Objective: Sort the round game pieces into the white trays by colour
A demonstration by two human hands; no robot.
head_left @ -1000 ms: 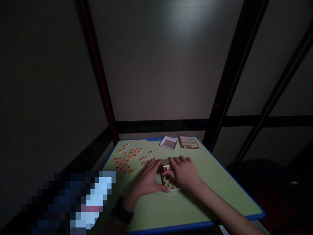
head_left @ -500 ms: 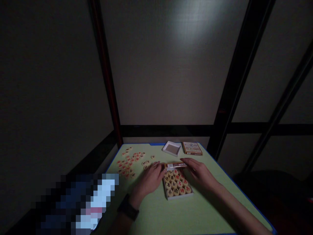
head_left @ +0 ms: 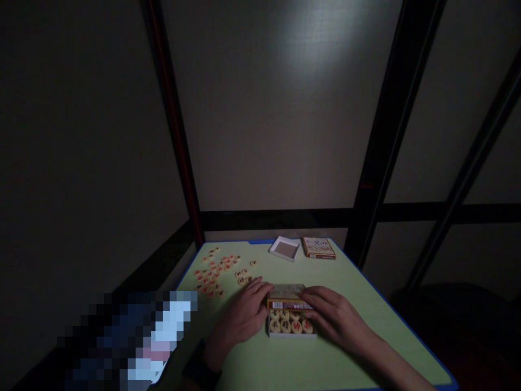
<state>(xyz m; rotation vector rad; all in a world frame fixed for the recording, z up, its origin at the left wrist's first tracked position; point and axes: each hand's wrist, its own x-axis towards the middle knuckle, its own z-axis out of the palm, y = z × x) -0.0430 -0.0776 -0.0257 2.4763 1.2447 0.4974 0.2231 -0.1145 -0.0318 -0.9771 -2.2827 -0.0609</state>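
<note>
A box lid [head_left: 286,292] with a printed top and orange-brown sides lies low over a white box tray [head_left: 293,335], covering its far part. Two rows of round Chinese chess pieces [head_left: 285,326], marked in black and red characters, show at the tray's near end. My left hand [head_left: 244,309] grips the lid's left side, fingers bent along its edge. On the opposite side, my right hand [head_left: 336,309] is closed on the lid's right edge, with its fingertips over the top. The far half of the tray is hidden beneath the lid.
Loose Chinese chess pieces [head_left: 217,269] are scattered over the left of the green table [head_left: 345,358]. At the back stand an open white tray [head_left: 285,248] and a closed printed box [head_left: 319,247]. A pixelated bright patch [head_left: 163,336] is at the lower left.
Both hands have brought the lid nearer to me and down over the tray. It now hides more of the pieces, and its printed top shows. The tray sits straighter.
</note>
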